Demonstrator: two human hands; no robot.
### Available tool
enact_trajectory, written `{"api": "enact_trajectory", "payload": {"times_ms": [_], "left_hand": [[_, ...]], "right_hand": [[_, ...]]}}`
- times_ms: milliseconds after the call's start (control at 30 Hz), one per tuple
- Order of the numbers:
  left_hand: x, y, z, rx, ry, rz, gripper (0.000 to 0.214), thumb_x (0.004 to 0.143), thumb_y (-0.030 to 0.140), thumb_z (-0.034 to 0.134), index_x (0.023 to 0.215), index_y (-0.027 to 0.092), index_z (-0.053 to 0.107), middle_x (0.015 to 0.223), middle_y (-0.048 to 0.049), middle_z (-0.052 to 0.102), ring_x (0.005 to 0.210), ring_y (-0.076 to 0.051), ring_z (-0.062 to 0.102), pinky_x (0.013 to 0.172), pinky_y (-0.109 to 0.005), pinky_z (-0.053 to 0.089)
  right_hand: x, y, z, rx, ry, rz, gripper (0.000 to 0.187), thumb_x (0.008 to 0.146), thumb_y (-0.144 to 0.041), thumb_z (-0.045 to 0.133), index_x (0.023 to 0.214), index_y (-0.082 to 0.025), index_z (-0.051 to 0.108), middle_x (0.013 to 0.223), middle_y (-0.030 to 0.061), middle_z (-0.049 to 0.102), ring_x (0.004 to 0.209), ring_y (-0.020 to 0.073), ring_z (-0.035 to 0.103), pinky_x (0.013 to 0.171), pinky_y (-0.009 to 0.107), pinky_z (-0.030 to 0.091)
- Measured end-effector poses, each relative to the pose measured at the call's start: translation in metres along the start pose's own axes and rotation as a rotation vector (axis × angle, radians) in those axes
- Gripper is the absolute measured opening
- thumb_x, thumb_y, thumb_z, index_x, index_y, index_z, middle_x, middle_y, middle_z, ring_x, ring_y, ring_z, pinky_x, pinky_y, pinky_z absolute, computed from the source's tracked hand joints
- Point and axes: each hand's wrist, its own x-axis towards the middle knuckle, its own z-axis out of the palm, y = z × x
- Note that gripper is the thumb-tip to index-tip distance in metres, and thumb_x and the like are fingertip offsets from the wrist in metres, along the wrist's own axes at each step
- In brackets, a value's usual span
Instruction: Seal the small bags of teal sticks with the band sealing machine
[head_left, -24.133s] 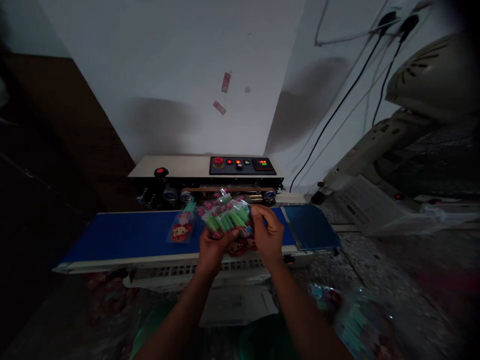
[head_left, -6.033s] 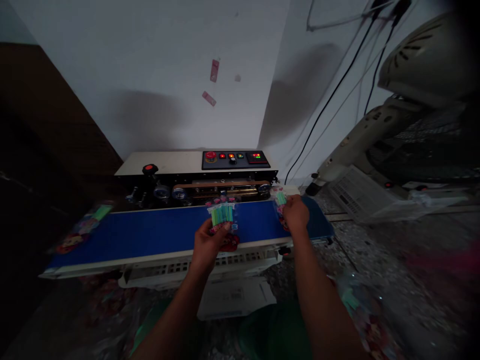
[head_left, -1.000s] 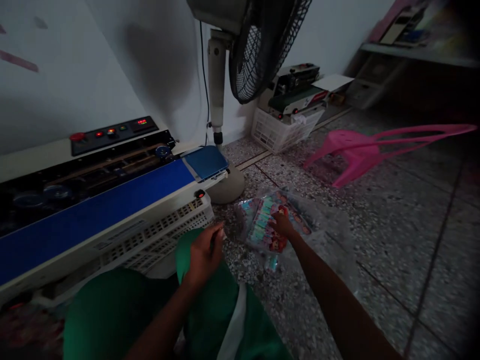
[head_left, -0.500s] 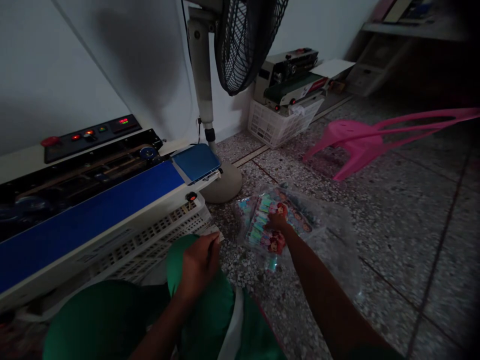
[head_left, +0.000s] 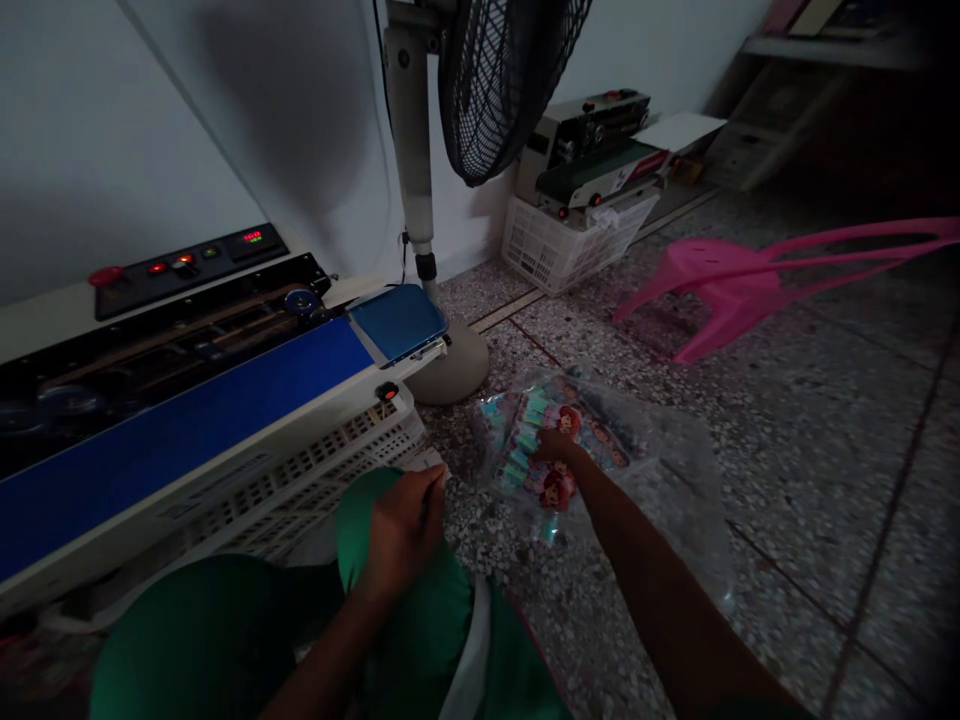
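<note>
My right hand (head_left: 556,449) reaches into a heap of small clear packets (head_left: 541,432) with green sticks and red cartoon figures, lying inside a big clear plastic bag (head_left: 660,480) on the floor. Its fingers are down among the packets and mostly hidden. My left hand (head_left: 401,525) rests on my green-clad knee (head_left: 420,610), fingers curled loosely, with no object showing in it. To the left stands the sealing machine with its blue conveyor belt (head_left: 187,420) and control panel (head_left: 187,265).
A white perforated crate (head_left: 315,480) sits under the belt. A standing fan (head_left: 450,180) rises behind the belt's end. Farther back are a second sealer on a white basket (head_left: 577,240) and a tipped pink plastic chair (head_left: 750,285). The floor is speckled terrazzo.
Over the last second the view shifted slightly; my right hand stays in the packet heap and my left hand settles on my knee. Earlier both hands were feeding packets on the belt.
</note>
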Motion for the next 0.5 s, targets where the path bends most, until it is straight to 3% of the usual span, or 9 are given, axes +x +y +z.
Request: {"api": "enact_trajectory", "payload": {"times_ms": [133,367,500], "left_hand": [[0.000,0.001,0.000,-0.007,-0.001,-0.012,0.020,0.086,0.024,0.047,0.098,0.019,0.062,0.087,-0.0053,0.070,0.078,-0.017,0.065,0.070,-0.027,0.051],[-0.001,-0.001,0.000,-0.017,0.013,0.010,0.021,0.085,0.022,0.048,0.100,0.018,0.062,0.089,-0.0054,0.070,0.081,-0.017,0.065,0.073,-0.027,0.050],[-0.001,-0.002,0.000,-0.012,0.010,0.002,0.022,0.084,0.024,0.048,0.100,0.019,0.063,0.090,-0.0053,0.071,0.081,-0.018,0.066,0.072,-0.028,0.051]], "right_hand": [[0.000,0.000,-0.004,0.048,-0.097,-0.039,0.058,0.059,-0.050,0.072,0.103,-0.014,0.062,0.103,0.0123,0.064,0.090,0.0244,0.061,0.073,0.030,0.047],[-0.001,-0.002,0.001,0.143,-0.097,-0.081,0.051,0.050,-0.042,0.076,0.093,-0.016,0.066,0.097,0.0096,0.066,0.082,0.0238,0.062,0.067,0.027,0.046],[-0.006,0.003,0.006,0.234,-0.046,-0.068,0.039,0.050,-0.038,0.075,0.079,-0.013,0.066,0.079,0.0064,0.067,0.070,0.0207,0.060,0.060,0.026,0.045]]}}
